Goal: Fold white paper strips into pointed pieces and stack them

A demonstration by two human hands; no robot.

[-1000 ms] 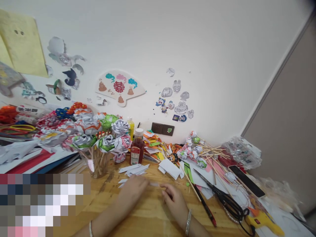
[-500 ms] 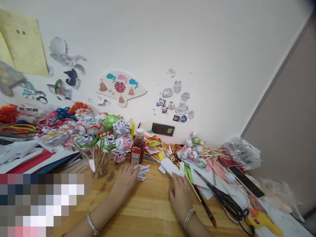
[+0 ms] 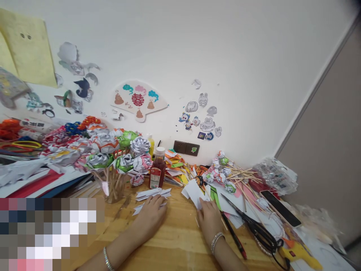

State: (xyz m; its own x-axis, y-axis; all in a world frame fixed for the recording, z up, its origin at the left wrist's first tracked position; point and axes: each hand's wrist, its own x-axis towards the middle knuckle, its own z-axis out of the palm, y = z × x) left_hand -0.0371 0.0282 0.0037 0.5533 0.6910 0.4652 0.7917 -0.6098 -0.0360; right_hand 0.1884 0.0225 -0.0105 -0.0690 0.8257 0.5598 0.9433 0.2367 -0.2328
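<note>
While the left hand (image 3: 153, 211) lies palm down at the near side of a pile of folded white paper strips (image 3: 149, 194), midway along the desk (image 3: 175, 244) and short of its back edge, the right hand (image 3: 210, 218) reaches the near end of some white sheets (image 3: 195, 192), to the right of that pile. The left fingers are gently bent and close together; whether they have hold of a strip cannot be told. The right fingertips touch the top sheet, with the thumb side low; whether they pinch it cannot be told either. A bottle of red-brown liquid (image 3: 157, 172) stands upright behind the strips, nearer the back edge. Toward the back left corner, a clear container (image 3: 120, 190) holds paper flowers (image 3: 103, 143) on sticks. Toward the right edge lie a dark pen (image 3: 234, 236), black scissors (image 3: 254, 226), a phone (image 3: 282, 209) and a yellow glue gun (image 3: 301, 256).
</note>
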